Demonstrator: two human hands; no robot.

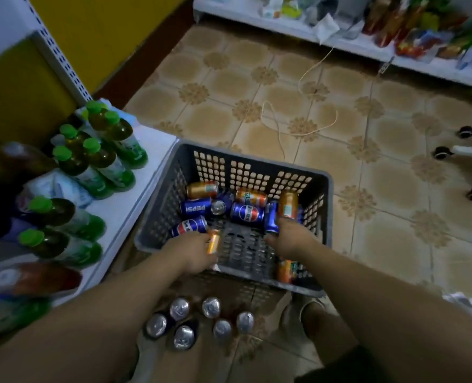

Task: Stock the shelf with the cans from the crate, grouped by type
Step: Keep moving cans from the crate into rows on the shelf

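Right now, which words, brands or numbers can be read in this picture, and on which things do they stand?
"PEPSI", upside down from here: blue can by the left wall of the crate.
Lettering beside the round logo, blurred: middle can.
Too blurred to read: orange can in the left hand, dark-blue can in the right hand, green-capped bottles.
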